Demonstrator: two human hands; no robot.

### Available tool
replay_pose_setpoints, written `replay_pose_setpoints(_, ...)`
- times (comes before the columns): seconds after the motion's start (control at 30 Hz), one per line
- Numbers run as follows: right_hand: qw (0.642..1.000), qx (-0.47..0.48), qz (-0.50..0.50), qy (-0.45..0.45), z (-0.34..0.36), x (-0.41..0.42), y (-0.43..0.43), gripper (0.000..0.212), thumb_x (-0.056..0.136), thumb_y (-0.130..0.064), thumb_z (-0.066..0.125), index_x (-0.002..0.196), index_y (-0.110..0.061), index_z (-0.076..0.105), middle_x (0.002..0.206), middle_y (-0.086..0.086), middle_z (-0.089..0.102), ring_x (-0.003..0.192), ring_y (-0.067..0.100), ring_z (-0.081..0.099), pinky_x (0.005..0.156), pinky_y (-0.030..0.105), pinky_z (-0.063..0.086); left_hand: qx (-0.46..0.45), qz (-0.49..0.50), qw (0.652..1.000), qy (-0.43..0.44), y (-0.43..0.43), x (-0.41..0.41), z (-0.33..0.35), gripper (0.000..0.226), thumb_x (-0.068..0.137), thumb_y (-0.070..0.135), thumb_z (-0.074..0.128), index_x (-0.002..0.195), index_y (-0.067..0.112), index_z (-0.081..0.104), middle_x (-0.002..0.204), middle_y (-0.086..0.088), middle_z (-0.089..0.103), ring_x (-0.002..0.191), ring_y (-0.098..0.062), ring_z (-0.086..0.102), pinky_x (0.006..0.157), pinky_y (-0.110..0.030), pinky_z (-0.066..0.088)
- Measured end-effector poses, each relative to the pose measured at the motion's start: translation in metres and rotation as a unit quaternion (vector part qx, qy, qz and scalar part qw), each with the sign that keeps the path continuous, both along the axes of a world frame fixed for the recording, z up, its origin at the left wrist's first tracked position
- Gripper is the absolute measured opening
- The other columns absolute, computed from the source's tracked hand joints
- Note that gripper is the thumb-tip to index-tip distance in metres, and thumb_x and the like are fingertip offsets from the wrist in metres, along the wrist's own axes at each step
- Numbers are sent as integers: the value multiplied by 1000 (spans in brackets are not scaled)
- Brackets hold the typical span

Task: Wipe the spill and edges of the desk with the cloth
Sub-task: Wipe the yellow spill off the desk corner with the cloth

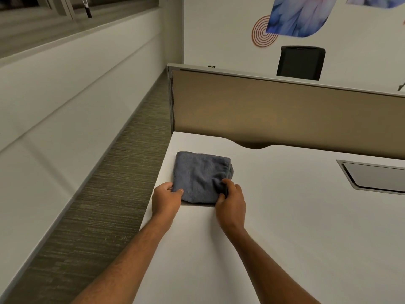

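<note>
White desk (285,216), 2 hands pinching cloth (200,175)

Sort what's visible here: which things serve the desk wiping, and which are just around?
In use: cloth, desk, left hand, right hand.
Just around: partition panel, cable hatch, office chair, wall art.

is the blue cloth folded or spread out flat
Folded. The cloth lies on the desk as a thick compact rectangle, with layered edges bunched at its right side.
</note>
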State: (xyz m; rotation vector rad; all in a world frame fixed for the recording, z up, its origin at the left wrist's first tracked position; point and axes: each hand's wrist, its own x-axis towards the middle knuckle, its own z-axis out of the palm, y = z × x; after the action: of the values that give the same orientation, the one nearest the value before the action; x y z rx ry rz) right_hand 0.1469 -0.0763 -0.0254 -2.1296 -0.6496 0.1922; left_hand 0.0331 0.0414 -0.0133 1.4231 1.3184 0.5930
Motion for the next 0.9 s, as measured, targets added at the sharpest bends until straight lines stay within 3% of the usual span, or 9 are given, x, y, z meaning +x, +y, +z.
replay_pose_setpoints(0.07,1000,28,-10,8,3,-3,1,40,98,-4,48,132,-21,56,115,-3,55,97,9,54,83,12,41,-4,9,1000,-22,-1,-2,0,12,91,7,67,82,-1,65,78,-10,63,73,-23,54,65,-34,44)
replay_pose_setpoints(0.13,998,59,-19,13,9,-7,0,39,97,-1,48,129,-20,58,115,-4,55,94,5,54,76,3,39,-16,12,998,-57,-3,-3,2,14,89,8,64,83,-4,61,73,-6,56,71,-20,46,59,-30,38)
replay_pose_setpoints(0.23,994,106,-28,22,21,-16,-6,37,96,3,49,125,-18,61,110,-4,56,97,2,57,77,-3,41,-71,24,987,-144,-7,-6,13,8,88,10,66,85,2,66,81,-7,62,78,-19,51,69,-31,42)
replay_pose_setpoints(0.3,991,132,-27,22,30,-24,-13,37,94,5,50,122,-17,62,109,-4,57,100,3,58,80,-1,43,-117,30,969,-218,-11,-10,21,15,88,7,67,76,14,69,81,-6,67,82,-18,57,76,-34,46)
replay_pose_setpoints(0.43,984,178,-19,13,48,-41,-34,39,90,11,51,115,-15,64,108,-1,61,100,-4,57,82,4,45,-149,13,937,-314,-24,-24,35,37,87,4,64,58,25,74,66,8,70,68,-4,65,64,-22,53)
replay_pose_setpoints(0.57,977,212,-3,-6,65,-61,-62,43,87,14,51,110,-19,65,106,-4,62,97,4,60,75,9,47,-162,18,916,-367,-50,-44,52,13,71,13,68,65,23,73,75,5,69,78,-9,63,71,-25,51)
replay_pose_setpoints(0.77,974,224,32,2,84,-93,-120,44,87,18,51,109,-16,69,105,-1,59,99,14,61,75,16,48,-166,10,909,-383,-105,-81,73,12,71,10,66,66,21,67,74,4,65,77,-10,61,72,-27,47)
replay_pose_setpoints(0.9,975,220,41,14,88,-115,-165,45,86,20,52,109,-16,69,105,0,58,99,12,60,76,13,48,-164,-7,917,-364,-152,-106,80,10,72,12,66,82,14,66,82,-3,67,81,-13,63,74,-28,50)
